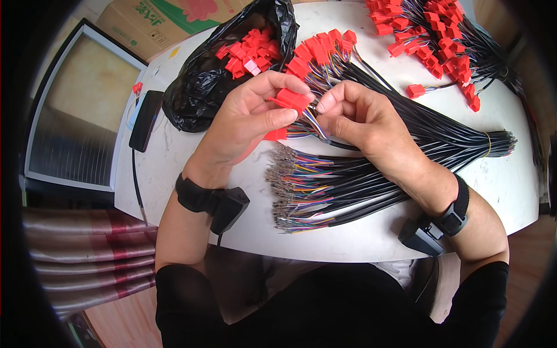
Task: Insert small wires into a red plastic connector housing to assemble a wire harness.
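Between the thumb and fingers of my left hand (246, 113) is a red plastic connector housing (290, 100). Against its right side, my right hand (362, 116) pinches thin coloured wires (314, 123) with thumb and forefinger. Whether the wire ends sit inside the housing is hidden by the fingers. Below both hands lies a fan of black cables (360, 185) with bare metal terminals (283, 191) on their coloured wires. Beyond the hands, other cables in the bundle carry red housings (319, 49). A band (488, 144) ties the bundle at the right.
A black plastic bag (197, 87) of loose red housings (252, 51) stands at the back left. Another cable bundle with red housings (447, 43) lies at the far right. A black device (146, 120) with a cord rests at the left of the white table (249, 240). Behind is a cardboard box (139, 26).
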{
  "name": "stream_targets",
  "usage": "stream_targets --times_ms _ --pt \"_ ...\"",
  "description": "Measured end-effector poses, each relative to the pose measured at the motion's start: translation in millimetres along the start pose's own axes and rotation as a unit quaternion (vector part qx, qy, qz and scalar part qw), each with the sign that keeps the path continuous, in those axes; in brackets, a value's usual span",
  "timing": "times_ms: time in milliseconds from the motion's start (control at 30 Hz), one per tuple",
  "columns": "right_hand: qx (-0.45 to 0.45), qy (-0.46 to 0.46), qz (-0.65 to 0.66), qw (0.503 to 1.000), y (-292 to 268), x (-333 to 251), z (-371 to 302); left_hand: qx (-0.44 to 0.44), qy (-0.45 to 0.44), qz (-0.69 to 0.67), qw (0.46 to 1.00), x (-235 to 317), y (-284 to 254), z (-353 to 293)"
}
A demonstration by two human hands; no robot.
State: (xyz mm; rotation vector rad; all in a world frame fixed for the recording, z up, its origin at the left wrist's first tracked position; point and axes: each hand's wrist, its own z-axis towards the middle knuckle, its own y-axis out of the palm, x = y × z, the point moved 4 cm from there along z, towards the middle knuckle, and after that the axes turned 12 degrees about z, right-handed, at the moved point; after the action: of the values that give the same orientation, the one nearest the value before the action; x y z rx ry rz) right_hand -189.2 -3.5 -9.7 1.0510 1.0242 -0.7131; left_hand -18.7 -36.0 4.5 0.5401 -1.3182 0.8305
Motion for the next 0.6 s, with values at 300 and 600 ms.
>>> stream_targets --times_ms 300,600 --pt "0.034 -0.075 -0.086 0.993 -3.4 -4.1 0.1 0.018 0.003 0.013 1.0 3.7 0.5 0.5" --pt "0.021 -0.112 -0.192 0.975 0.8 -14.5 -4.0 0.017 0.008 0.014 1.0 3.1 0.7 0.4"
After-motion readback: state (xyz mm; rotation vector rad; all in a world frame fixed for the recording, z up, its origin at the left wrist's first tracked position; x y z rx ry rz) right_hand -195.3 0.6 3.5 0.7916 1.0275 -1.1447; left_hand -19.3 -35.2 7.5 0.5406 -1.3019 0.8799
